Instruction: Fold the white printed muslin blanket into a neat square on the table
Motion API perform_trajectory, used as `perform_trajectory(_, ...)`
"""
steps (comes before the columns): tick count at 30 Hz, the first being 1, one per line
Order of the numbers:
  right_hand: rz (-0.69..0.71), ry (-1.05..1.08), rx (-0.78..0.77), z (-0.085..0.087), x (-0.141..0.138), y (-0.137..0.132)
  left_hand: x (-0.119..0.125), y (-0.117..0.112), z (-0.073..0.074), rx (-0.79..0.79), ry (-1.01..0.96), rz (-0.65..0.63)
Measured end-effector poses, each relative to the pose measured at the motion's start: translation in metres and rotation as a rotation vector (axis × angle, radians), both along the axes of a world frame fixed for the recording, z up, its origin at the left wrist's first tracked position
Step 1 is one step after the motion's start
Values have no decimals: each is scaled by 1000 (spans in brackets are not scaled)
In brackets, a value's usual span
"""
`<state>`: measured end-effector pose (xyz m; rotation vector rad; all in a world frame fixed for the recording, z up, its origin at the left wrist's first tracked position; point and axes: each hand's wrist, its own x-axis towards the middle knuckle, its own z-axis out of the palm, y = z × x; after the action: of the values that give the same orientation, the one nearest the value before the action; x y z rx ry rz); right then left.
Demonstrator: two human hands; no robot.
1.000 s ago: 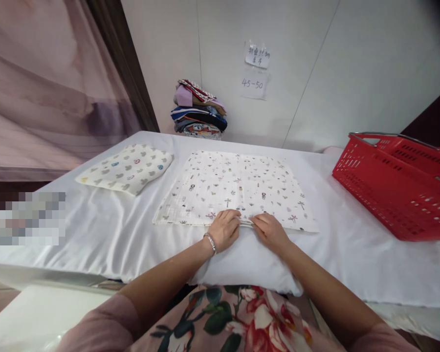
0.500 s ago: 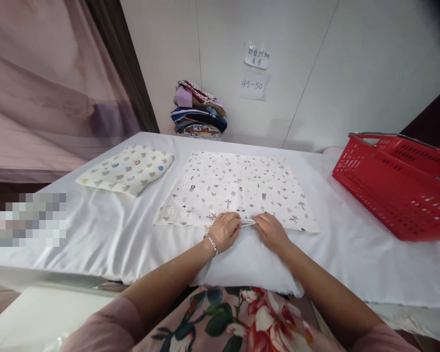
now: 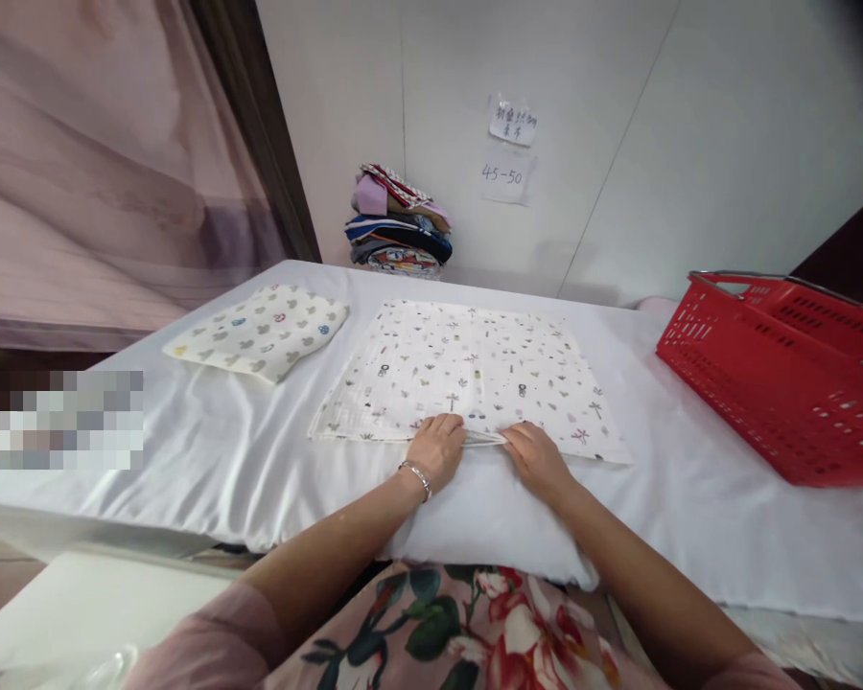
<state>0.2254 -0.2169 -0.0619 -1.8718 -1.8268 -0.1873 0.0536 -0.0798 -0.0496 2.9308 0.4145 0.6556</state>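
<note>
A white cloth with small printed motifs (image 3: pixel 467 374) lies spread flat on the white-covered table (image 3: pixel 208 450). My left hand (image 3: pixel 437 448), with a bracelet at the wrist, pinches the cloth's near edge at its middle. My right hand (image 3: pixel 539 458) pinches the same edge just to the right, the two hands almost touching. The edge is slightly lifted between the fingers.
A folded cloth with grey and coloured shapes (image 3: pixel 259 329) lies at the left. A stack of folded coloured fabrics (image 3: pixel 397 222) stands at the back against the wall. A red plastic basket (image 3: pixel 777 379) sits at the right. Two paper notes (image 3: pixel 507 149) hang on the wall.
Both hands stay on the cloth's near edge, their pinch a little tighter. The camera has shifted slightly, so everything sits a bit lower and to the right.
</note>
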Motion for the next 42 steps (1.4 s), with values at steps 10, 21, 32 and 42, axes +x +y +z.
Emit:
perform_trajectory(10, 4, -52, -14, 1, -2, -2, -6, 5, 5, 53, -106, -89)
perform_trajectory(21, 64, -207, -122, 13, -35, 37, -4, 9, -8, 0, -109, -59)
perform_trajectory(32, 130, -135, 7, -11, -42, 48, -14, 4, -4, 65, 82, 63)
perform_trajectory(42, 123, -116, 43, -10, -43, 46, -44, 15, 3, 67, 121, 197)
